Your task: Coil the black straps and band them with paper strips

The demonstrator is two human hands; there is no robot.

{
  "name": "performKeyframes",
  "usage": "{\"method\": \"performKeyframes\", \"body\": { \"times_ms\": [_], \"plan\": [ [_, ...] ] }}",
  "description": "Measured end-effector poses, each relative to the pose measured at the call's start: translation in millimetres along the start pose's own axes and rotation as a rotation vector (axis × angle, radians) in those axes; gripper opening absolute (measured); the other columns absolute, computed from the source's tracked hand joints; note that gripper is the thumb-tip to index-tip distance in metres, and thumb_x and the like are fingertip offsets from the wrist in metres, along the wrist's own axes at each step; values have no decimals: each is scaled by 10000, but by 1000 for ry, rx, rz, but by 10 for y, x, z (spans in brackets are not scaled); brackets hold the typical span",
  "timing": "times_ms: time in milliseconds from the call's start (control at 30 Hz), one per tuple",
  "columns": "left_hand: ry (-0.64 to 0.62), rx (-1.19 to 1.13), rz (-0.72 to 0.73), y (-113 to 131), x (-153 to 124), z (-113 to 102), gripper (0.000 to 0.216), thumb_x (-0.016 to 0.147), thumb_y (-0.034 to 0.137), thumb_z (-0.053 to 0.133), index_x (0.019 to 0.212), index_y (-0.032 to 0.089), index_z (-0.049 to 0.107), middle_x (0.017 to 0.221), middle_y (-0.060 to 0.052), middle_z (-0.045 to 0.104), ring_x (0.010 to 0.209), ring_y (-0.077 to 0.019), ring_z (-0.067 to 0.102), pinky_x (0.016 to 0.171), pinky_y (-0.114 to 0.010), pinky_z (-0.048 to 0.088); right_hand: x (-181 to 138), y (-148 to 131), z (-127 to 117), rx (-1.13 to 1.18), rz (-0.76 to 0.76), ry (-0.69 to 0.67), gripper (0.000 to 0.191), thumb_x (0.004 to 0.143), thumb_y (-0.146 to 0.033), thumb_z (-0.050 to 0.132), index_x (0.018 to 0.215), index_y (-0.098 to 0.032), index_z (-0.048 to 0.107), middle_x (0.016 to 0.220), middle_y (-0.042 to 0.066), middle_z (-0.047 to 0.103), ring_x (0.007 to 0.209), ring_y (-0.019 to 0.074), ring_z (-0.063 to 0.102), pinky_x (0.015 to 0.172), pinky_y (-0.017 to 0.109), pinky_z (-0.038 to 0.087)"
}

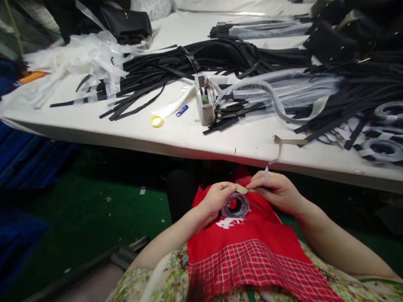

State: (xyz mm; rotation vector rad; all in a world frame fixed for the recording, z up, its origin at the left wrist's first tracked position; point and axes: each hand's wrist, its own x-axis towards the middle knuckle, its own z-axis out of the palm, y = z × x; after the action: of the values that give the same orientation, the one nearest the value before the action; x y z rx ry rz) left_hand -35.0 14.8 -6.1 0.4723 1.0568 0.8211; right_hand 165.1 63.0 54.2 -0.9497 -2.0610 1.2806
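Note:
My left hand holds a coiled roll of clear-wrapped strap over my red apron. Its fingers pinch the roll's upper edge. My right hand is closed on a short tan strip that reaches across to the roll. A thin pale sliver sticks up from my right fingers. Both hands sit below the white table's front edge, close to my lap.
On the table lie piles of black straps, clear plastic wrappings, a small white box, a yellow tape ring, a blue lighter, a curled tan strip and coiled straps. Black bags stand at the back.

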Motion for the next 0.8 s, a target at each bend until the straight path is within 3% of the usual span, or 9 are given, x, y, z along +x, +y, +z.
{"method": "performKeyframes", "body": {
  "times_ms": [67, 133, 333, 533, 600, 700, 800],
  "plan": [
    [11, -8, 34, -3, 0, 3, 389, 713, 501, 726, 793, 121, 705, 764, -55, 690, 652, -131, 586, 666, -253, 453, -77, -45, 48, 71, 58, 199, 89, 861, -262, 660, 885, -226, 737, 803, 62, 706, 710, 188, 656, 670, 311, 549],
    [38, 17, 91, -11, -1, -2, 393, 769, 519, 666, 790, 128, 707, 776, -49, 685, 663, -127, 578, 678, -247, 448, -166, -84, 77, 153, 101, 275, 61, 853, -250, 674, 874, -225, 725, 765, 56, 705, 661, 188, 653, 626, 307, 548],
    [-23, 79, 115, -28, -1, -48, 450, 830, 553, 591, 842, 123, 721, 779, -67, 694, 679, -143, 599, 672, -246, 457, -297, -22, 323, -33, 107, 99, 64, 828, -276, 705, 872, -243, 738, 795, 63, 733, 701, 215, 673, 657, 338, 554],
    [-18, 379, 84, -22, 31, -152, 477, 886, 549, 499, 1027, 153, 724, 601, -28, 662, 519, -143, 574, 560, -250, 452, -261, 341, 609, -258, -69, 213, 96, 837, -270, 683, 888, -278, 765, 752, 63, 645, 636, 175, 580, 555, 304, 463],
    [18, 472, 117, -9, 24, -156, 454, 898, 518, 476, 1027, 164, 729, 693, -53, 710, 641, -178, 645, 643, -276, 500, -236, 397, 660, -354, -122, 254, 97, 849, -260, 668, 864, -265, 763, 679, 48, 603, 593, 160, 527, 530, 290, 407],
    [88, 564, 187, 20, -32, -135, 460, 862, 533, 494, 965, 165, 750, 987, -108, 751, 930, -245, 679, 863, -346, 518, -207, 378, 713, -462, -203, 255, 147, 879, -269, 616, 795, -250, 736, 601, 19, 555, 573, 146, 478, 536, 279, 358],
    [96, 593, 182, 29, -7, -184, 522, 786, 630, 532, 927, 187, 767, 1006, -108, 754, 991, -291, 681, 925, -391, 521, -134, 430, 771, -456, -207, 252, 226, 884, -309, 571, 704, -233, 684, 574, 2, 542, 539, 133, 465, 502, 271, 332]
  ]
}}
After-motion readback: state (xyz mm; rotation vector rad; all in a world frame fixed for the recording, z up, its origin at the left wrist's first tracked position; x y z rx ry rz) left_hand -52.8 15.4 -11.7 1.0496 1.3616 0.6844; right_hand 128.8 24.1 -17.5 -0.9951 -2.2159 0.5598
